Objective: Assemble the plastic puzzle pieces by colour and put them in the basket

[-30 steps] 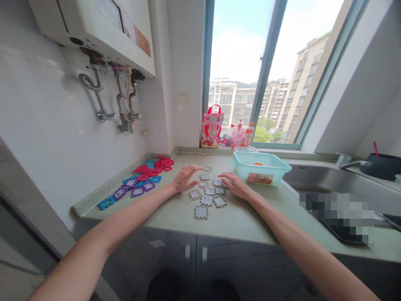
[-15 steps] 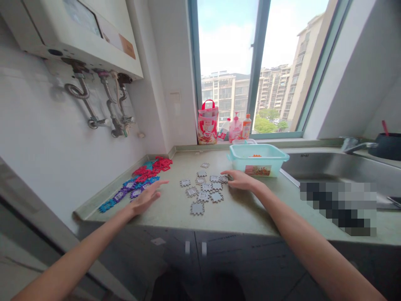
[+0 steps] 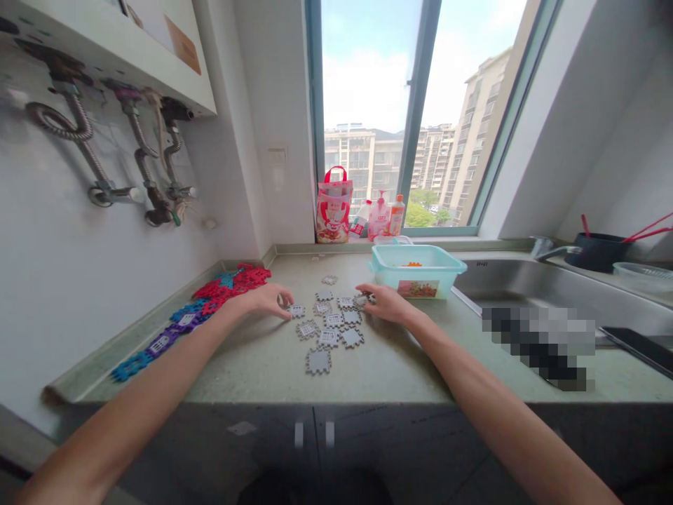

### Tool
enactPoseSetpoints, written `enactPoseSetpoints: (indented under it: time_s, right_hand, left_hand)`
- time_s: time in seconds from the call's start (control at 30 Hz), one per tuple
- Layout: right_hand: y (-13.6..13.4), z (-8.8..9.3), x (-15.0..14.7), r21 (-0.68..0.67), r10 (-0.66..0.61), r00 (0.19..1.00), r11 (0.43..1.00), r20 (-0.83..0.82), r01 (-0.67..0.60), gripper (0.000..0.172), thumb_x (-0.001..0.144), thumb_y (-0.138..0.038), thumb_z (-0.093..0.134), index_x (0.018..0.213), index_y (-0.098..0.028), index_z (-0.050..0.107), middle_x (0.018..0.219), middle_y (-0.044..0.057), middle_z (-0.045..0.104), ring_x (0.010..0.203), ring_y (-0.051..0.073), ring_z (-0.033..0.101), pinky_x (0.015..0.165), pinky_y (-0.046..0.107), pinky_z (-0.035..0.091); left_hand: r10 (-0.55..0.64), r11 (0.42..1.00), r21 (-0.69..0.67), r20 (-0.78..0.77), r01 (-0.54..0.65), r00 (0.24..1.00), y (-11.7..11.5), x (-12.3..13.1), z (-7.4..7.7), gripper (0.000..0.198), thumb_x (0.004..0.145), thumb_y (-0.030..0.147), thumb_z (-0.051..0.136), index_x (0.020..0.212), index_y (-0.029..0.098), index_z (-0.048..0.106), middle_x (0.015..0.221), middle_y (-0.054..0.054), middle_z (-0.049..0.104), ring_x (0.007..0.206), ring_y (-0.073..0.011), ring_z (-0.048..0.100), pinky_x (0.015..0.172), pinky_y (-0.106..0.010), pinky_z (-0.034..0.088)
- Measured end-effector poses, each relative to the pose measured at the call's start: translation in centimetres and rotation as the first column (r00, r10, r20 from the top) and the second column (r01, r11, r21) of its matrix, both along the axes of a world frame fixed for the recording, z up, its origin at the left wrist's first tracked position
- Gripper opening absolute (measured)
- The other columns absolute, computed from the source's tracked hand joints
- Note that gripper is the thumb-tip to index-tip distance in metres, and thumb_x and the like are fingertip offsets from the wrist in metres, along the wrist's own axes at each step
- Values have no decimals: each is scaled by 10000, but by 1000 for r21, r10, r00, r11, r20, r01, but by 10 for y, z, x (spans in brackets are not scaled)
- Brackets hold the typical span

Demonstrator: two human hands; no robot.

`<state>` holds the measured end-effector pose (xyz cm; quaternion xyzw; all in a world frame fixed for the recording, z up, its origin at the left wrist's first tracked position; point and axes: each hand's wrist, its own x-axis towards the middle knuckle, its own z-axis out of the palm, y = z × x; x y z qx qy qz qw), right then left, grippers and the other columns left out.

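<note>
Several grey, notched interlocking tiles (image 3: 318, 361) lie loose on the counter, some with grid patterns and some plain. My left hand (image 3: 263, 301) has its thumb and fingers apart at the left edge of a grey grid tile (image 3: 297, 311). On the other side of the group, my right hand (image 3: 389, 303) has its fingers closed on a grey interlocking tile (image 3: 362, 300), partly hidden by them. Left of the group is a pile of red interlocking tiles (image 3: 245, 277), with blue and purple tiles (image 3: 160, 344) in front, partly behind my left forearm.
A pale turquoise tub (image 3: 446, 270) with an orange piece (image 3: 414, 264) inside stands behind my right hand. A steel sink (image 3: 505, 294) is at the right, with a phone-like dark slab (image 3: 638, 347) by its front edge. A bag (image 3: 335, 214) and bottles (image 3: 379, 219) line the windowsill.
My left hand has moved right, from beside the purple tiles to the grey grid tile. My right hand's fingers have curled round a grey tile. The view has shifted right.
</note>
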<state>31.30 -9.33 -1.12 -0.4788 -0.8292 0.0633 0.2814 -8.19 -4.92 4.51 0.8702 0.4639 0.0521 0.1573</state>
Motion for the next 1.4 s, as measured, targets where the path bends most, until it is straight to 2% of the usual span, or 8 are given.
enactPoseSetpoints:
  time_s: [0.13, 0.3, 0.57, 0.7, 0.9, 1.07, 1.23, 1.4]
  right_hand:
    - [-3, 4, -2, -52, -11, 994, 999, -107, 5, 486, 848, -248, 656, 1332, -206, 680, 1142, 96, 801, 959, 236, 750, 917, 363, 573]
    - [-5, 8, -7, -87, -6, 955, 996, -296, -21, 401, 941, -454, 610, 1252, -212, 686, 882, 38, 799, 708, 187, 682, 728, 324, 558]
    - [8, 6, -31, -77, -47, 906, 997, -421, 16, 469, 926, -565, 612, 1203, -199, 715, 709, 6, 708, 619, 164, 627, 636, 280, 513]
    - [17, -1, -38, -213, -113, 816, 977, -567, -13, 492, 913, -596, 595, 1130, -175, 732, 697, 12, 691, 509, 131, 565, 494, 242, 474]
    - [23, -6, -30, -427, -357, 838, 889, -414, 168, 436, 946, -542, 583, 1120, -176, 746, 771, 28, 733, 437, 108, 519, 397, 213, 367]
    - [22, 4, -27, -489, -367, 838, 861, -404, 142, 442, 975, -433, 491, 1237, -154, 712, 1159, 149, 768, 514, 132, 628, 388, 230, 391]
    - [11, 10, -22, -541, -322, 841, 840, -434, 42, 543, 862, -245, 590, 1401, -203, 637, 1321, 134, 715, 652, 113, 666, 431, 170, 396]
    - [16, 14, -26, -519, -317, 902, 845, -292, 129, 483, 868, -235, 679, 1350, -193, 685, 1070, 82, 769, 593, 96, 579, 452, 178, 368]
  left_hand:
    - [44, 999, 22, 83, -46, 996, 17, 14, -2, 407, 629, 454, 807, 959, 216, 783, 856, -24, 776, 794, -202, 708, 698, -255, 506]
    - [-13, 990, 139, 305, -30, 952, 1, 43, -22, 432, 719, 434, 738, 1072, 186, 740, 1013, -46, 781, 873, -213, 709, 779, -299, 539]
    - [-61, 991, 131, 267, 27, 962, -2, 62, -41, 463, 696, 512, 805, 1051, 216, 777, 998, -32, 768, 832, -202, 670, 754, -294, 502]
    - [-53, 993, 115, 256, 24, 965, 0, 59, -41, 468, 697, 538, 801, 1019, 200, 776, 972, -42, 765, 848, -202, 671, 745, -281, 484]
    - [-110, 990, 116, 285, 80, 952, 1, 50, -41, 464, 705, 559, 794, 997, 198, 770, 962, -41, 758, 845, -193, 655, 727, -265, 480]
    - [-125, 990, 96, 329, 99, 936, 5, 42, -47, 485, 712, 582, 793, 1008, 198, 768, 960, -41, 752, 835, -183, 648, 748, -262, 497]
    - [-113, 993, 68, 383, 94, 917, 7, 38, -52, 525, 694, 599, 817, 1027, 196, 774, 965, -50, 760, 877, -203, 677, 796, -278, 516]
    - [-114, 993, 65, 410, 95, 905, 6, 38, -54, 518, 678, 586, 832, 1010, 193, 774, 965, -56, 761, 880, -212, 681, 792, -287, 517]
